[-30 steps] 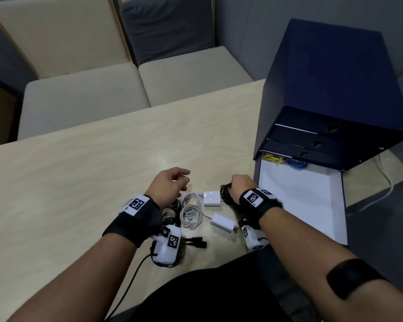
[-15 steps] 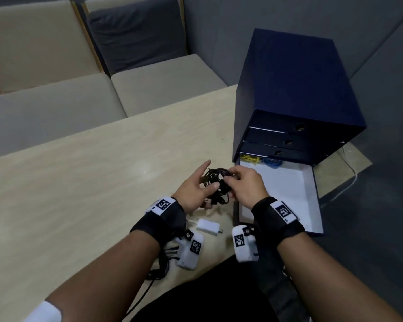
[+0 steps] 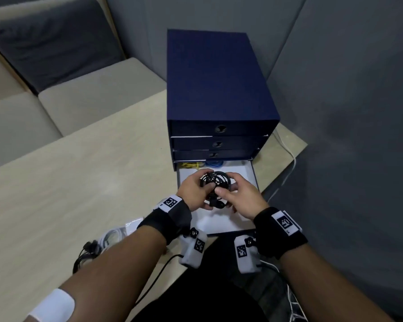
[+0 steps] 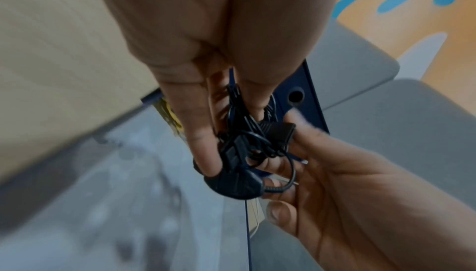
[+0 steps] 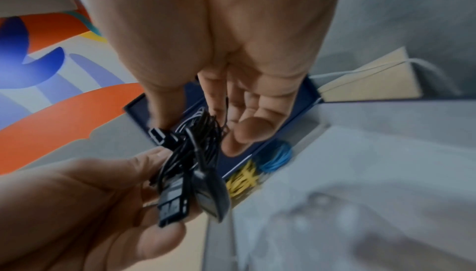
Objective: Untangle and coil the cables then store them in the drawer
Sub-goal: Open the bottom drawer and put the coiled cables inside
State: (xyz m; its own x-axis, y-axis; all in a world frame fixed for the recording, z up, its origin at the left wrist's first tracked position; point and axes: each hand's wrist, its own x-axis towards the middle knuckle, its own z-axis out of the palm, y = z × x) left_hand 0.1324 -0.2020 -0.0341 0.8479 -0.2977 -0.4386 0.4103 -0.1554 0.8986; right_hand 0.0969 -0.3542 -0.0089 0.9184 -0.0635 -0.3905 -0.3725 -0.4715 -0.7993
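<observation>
Black cable [image 3: 215, 182], where is it?

Held in both hands over the open bottom drawer [image 3: 256, 180] of the navy cabinet [image 3: 214, 77], above the drawer's white floor and not resting on it.

How does it lie?

It is wound into a small round coil. The loop sits at the far end, toward the cabinet. The plugs hang at the near end, toward the person, so its long axis runs from the person to the cabinet. In the head view the ring shows almost face-on.

And its look?

Thin, glossy black strands, many turns, loosely bunched rather than neat. A round dark plug [image 4: 231, 185] hangs lowest, and a flat rectangular connector [image 5: 172, 204] lies beside it. The wrist views are blurred, so finer detail is lost.

The left hand [image 3: 193, 194]?

Its fingers [image 4: 203, 149] and thumb are curled round the coil's left side, pinching the strands, with the plugs against them.

The right hand [image 3: 242, 198]?

The thumb presses the near right edge of the ring and the fingers [image 5: 239, 132] wrap over its far side, so this hand clamps the coil too.

What else is in the drawer?

A yellow cable [image 3: 191, 165] and a blue cable [image 3: 214, 163] lie side by side at the back, under the cabinet's edge.

And on the table [image 3: 79, 182]?

White cables [image 3: 113, 235] lie left of the left forearm.
</observation>
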